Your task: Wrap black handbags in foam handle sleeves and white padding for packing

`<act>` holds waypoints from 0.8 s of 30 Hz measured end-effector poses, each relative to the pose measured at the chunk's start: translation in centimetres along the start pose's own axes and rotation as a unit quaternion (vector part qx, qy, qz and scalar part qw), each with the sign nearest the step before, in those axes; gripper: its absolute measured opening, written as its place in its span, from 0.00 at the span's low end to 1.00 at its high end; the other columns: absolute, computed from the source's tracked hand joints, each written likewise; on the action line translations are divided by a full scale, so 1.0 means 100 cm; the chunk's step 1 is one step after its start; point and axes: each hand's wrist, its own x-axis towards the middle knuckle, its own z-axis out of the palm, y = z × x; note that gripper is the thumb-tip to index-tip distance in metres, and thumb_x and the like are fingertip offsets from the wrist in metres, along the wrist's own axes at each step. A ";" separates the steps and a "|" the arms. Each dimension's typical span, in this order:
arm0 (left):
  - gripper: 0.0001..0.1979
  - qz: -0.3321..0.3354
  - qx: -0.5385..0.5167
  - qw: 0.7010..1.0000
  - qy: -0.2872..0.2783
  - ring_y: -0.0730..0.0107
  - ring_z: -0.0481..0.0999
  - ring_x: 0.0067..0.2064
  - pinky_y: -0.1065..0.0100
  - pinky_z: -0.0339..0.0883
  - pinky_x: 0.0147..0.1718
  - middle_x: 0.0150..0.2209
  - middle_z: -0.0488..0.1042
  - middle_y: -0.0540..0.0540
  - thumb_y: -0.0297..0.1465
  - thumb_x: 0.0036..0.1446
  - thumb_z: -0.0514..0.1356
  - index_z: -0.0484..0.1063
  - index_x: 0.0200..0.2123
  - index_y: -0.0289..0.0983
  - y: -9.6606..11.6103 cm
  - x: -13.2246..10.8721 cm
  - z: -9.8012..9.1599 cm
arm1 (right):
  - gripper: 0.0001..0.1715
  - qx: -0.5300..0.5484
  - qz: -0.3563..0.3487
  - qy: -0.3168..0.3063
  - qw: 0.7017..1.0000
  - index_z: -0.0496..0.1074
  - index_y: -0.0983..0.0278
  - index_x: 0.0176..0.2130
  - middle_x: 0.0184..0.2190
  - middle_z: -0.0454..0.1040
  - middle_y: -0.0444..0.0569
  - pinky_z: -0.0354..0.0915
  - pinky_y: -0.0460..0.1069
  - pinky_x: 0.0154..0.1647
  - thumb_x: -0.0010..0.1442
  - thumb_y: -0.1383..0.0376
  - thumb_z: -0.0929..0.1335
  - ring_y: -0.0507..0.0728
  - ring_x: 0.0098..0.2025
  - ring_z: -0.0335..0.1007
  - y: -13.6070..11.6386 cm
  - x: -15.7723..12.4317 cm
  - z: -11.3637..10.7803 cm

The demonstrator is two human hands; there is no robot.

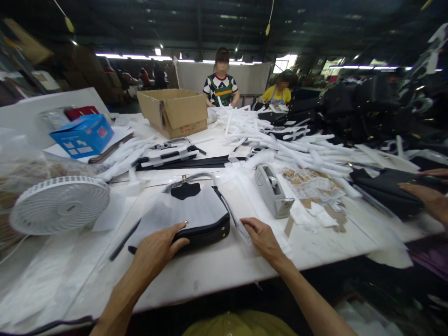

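While left hand [159, 247] clasps black bag [208, 233], right hand [264, 240] alongside, fingers [249, 224] bent

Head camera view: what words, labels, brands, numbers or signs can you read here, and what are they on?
None reads with certainty.
Blue box: red lettering, too blurred to read.
Cardboard carton: reddish print on its side, too blurred.
White fan: a mark on its hub, too small.
Black handbag: no readable text.

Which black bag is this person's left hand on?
The front-centre bag, topped with a white sheet. The far-right bag has another person's hand on it; other bags lie piled farther back.
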 end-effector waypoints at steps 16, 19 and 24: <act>0.19 -0.027 0.031 0.999 -0.009 0.50 0.78 0.47 0.59 0.70 0.40 0.47 0.79 0.45 0.39 0.65 0.52 0.67 0.57 0.49 0.007 0.000 -0.003 | 0.14 0.035 -0.034 0.011 0.999 0.78 0.60 0.42 0.42 0.80 0.49 0.69 0.54 0.51 0.61 0.63 0.64 0.58 0.45 0.75 0.003 -0.005 0.002; 0.18 -0.014 0.043 0.998 0.052 0.50 0.79 0.46 0.58 0.72 0.41 0.47 0.79 0.44 0.37 0.64 0.55 0.69 0.56 0.47 0.007 -0.008 0.007 | 0.14 0.039 -0.028 0.009 0.999 0.78 0.59 0.42 0.42 0.80 0.49 0.69 0.55 0.52 0.61 0.62 0.64 0.59 0.46 0.75 0.003 -0.004 0.000; 0.18 0.089 0.047 0.968 0.229 0.54 0.80 0.45 0.60 0.74 0.45 0.49 0.78 0.42 0.33 0.62 0.57 0.72 0.55 0.40 -0.001 -0.026 0.040 | 0.17 0.066 0.033 -0.002 0.997 0.78 0.60 0.41 0.43 0.80 0.50 0.68 0.58 0.55 0.60 0.54 0.66 0.62 0.48 0.75 0.006 0.005 -0.005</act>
